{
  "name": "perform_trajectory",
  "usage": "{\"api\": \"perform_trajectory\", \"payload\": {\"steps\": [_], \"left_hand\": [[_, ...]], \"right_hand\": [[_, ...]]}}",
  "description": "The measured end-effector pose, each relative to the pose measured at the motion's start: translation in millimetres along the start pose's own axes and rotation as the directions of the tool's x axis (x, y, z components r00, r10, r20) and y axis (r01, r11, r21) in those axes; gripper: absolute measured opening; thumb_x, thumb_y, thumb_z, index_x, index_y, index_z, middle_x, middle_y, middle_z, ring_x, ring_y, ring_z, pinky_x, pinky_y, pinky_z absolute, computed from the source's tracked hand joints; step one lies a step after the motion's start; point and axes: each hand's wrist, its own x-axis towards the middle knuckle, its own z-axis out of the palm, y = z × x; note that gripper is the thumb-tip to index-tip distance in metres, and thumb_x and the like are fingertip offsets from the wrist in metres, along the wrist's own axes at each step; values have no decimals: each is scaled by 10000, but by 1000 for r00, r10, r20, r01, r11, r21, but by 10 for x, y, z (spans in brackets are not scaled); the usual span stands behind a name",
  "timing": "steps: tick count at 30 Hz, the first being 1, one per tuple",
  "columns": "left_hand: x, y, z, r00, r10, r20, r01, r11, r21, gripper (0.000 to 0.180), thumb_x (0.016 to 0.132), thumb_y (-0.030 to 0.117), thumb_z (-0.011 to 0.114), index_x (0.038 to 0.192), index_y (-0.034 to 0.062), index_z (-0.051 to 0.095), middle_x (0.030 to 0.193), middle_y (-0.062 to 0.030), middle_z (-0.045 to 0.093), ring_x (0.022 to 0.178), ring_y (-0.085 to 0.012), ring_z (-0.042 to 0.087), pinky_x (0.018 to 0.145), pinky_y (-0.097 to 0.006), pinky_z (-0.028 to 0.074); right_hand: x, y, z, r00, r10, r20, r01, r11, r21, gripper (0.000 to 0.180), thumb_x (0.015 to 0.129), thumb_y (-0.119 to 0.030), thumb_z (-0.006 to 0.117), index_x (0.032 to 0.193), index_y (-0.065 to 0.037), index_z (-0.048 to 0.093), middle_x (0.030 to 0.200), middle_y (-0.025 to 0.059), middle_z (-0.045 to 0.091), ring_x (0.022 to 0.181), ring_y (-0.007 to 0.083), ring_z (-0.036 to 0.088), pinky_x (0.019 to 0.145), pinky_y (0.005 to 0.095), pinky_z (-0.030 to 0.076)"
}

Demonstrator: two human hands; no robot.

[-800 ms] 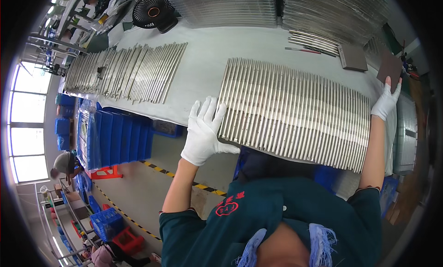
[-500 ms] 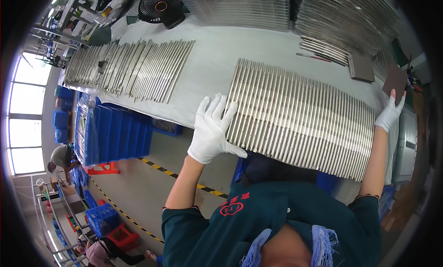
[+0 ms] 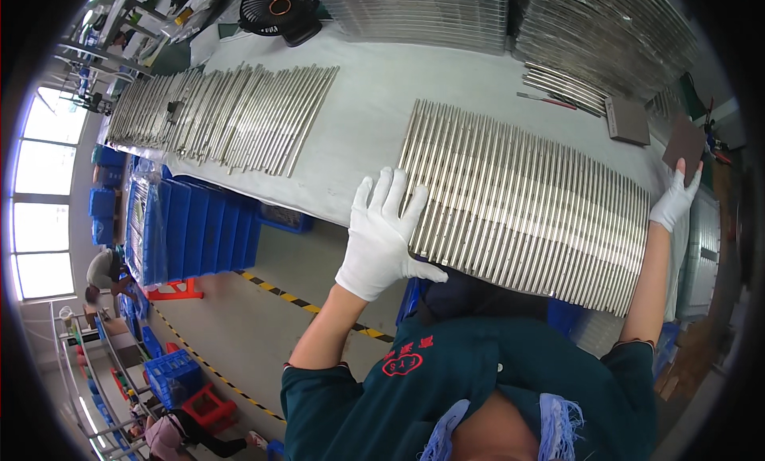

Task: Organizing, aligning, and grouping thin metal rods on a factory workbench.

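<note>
A row of slim silvery metal rods (image 3: 526,202) lies side by side across the table before me. My white-gloved left hand (image 3: 382,238) presses against the left end of the row, fingers spread and thumb stretched along the near edge. At the far right, past the row's other end, my gloved right hand (image 3: 677,200) grips a flat brown rectangular pad (image 3: 684,145) by its near edge. Beside that pad, a thicker brown block (image 3: 628,121) rests on the table.
More rods (image 3: 231,118) lie at the table's left, with a small dark object on them. A black fan (image 3: 280,13) and plastic-wrapped stacks (image 3: 602,35) stand at the back. Blue crates (image 3: 207,226) sit below the left edge. Two people are at lower left.
My left hand has moved right, and the near left corner of the rod row has shifted right with it. The right hand keeps hold of the brown pad, nearly still.
</note>
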Motion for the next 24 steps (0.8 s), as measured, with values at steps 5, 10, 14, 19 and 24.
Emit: {"api": "perform_trajectory", "payload": {"steps": [5,10,14,19,24], "left_hand": [[93,121,-9,998,18,53,-19,1000,23,1199,452,744,706,1351,-23,505,1348,-290,480,1307,-499,402,1084,-610,294],[162,157,-38,994,50,95,-47,998,-37,1094,466,623,779,1307,-24,512,1365,-258,464,1315,-458,406,1121,-527,306],[156,259,0,993,91,81,-84,993,-79,1094,485,637,765,1331,-9,513,1373,-243,479,1333,-431,405,1126,-524,305],[177,273,21,986,120,120,-115,992,-47,1094,520,675,734,1357,8,508,1370,-225,501,1342,-416,408,1131,-534,291],[89,168,-117,983,78,164,-80,997,5,1069,576,664,731,1397,27,482,1393,-191,504,1349,-393,410,1113,-606,271]], "right_hand": [[-24,-57,14,1000,5,18,-5,1000,-9,705,921,-389,691,1473,-40,427,1398,160,529,1226,224,535,1058,315,381],[-46,-117,32,999,35,25,-35,999,3,690,930,-365,682,1473,-28,421,1423,163,501,1259,223,505,1090,321,352],[-46,-106,24,998,39,42,-41,998,51,685,931,-352,683,1471,-23,419,1422,163,497,1254,224,508,1081,321,368],[-30,-48,27,998,40,54,-44,996,83,678,931,-341,685,1469,-24,421,1414,161,499,1250,222,509,1066,325,388],[6,41,2,999,11,31,-12,1000,14,678,930,-381,682,1473,-58,434,1389,157,535,1231,229,527,1069,322,371]]}}
